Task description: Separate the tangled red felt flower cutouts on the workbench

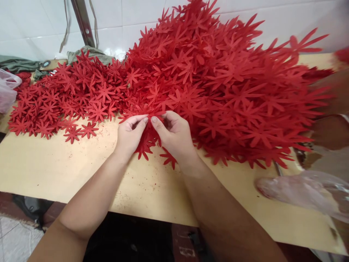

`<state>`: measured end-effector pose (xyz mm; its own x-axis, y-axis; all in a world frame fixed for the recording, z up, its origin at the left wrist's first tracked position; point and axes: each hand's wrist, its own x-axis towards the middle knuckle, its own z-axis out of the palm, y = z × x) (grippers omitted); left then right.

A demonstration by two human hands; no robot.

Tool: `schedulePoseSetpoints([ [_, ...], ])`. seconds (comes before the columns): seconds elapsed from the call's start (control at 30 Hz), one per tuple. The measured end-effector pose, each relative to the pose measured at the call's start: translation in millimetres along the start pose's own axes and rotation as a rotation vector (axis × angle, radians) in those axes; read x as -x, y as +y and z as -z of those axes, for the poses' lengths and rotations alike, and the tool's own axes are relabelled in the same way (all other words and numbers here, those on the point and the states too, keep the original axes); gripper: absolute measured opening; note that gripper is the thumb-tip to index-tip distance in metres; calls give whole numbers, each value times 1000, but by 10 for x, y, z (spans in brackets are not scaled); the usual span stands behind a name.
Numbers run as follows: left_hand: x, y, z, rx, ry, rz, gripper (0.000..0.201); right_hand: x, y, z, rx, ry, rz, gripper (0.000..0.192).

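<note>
Both my hands meet at the front of a big heap of red fabric flower cutouts [234,91]. My left hand [131,129] pinches a red petal piece between thumb and forefinger. Close beside it, my right hand [174,131] grips the same red flower cutout [148,111] or one touching it; the overlap hides which. Several petals hang below my fingers. A loose red flower [169,158] lies on the table by my right wrist. To the left spreads a lower pile of smaller, darker red flowers [79,87].
The pale wooden table [49,167] carries red crumbs. A clear plastic bag [294,191] lies at the right, another plastic bag [7,89] at the left edge. Green cloth [92,55] and a metal post [83,23] stand against the tiled wall [141,18].
</note>
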<state>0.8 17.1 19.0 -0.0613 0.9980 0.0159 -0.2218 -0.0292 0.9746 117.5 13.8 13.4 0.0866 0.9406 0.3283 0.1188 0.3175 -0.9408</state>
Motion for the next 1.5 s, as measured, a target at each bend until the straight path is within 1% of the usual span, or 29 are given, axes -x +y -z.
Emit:
schedulePoseSetpoints([
  [0.13,10,4,4,0,-5,3,5,-17,10,4,-86,-36,-5,17],
  [0.23,7,29,6,45,52,12,6,-24,4,-2,-123,-29,-6,17],
  [0.33,-6,65,10,98,94,49,11,-32,-6,10,-143,-21,-10,17],
  [0.4,-28,90,29,129,144,86,14,-44,-17,44,-186,6,-28,15],
  [0.47,-58,109,64,155,207,106,16,-65,-28,98,-271,61,-59,14],
  [0.57,-98,112,115,165,245,87,15,-97,-41,172,-392,157,-109,17],
  [0.63,-111,90,123,137,218,65,12,-108,-44,188,-425,173,-146,19],
  [0.7,-115,55,111,85,168,31,8,-108,-40,173,-428,160,-174,18],
  [0.8,-117,1,90,-18,96,-63,6,-107,-16,129,-412,157,-174,19],
  [0.87,-118,-26,91,-93,94,-138,5,-114,8,111,-393,177,-169,19],
  [1.0,-91,-42,104,-246,147,-303,8,-123,22,106,-295,203,-160,16],
  [1.13,-16,-24,75,-409,98,-467,11,-98,-24,93,-197,151,-123,17],
  [1.23,31,-12,44,-478,71,-551,13,-77,-43,85,-140,115,-117,16],
  [1.3,50,-4,31,-485,82,-575,17,-72,-39,85,-117,117,-109,17],
  [1.37,63,6,19,-476,78,-570,20,-68,-29,83,-104,115,-93,19],
  [1.5,78,17,-6,-433,4,-492,18,-50,-26,60,-74,99,-41,22],
])
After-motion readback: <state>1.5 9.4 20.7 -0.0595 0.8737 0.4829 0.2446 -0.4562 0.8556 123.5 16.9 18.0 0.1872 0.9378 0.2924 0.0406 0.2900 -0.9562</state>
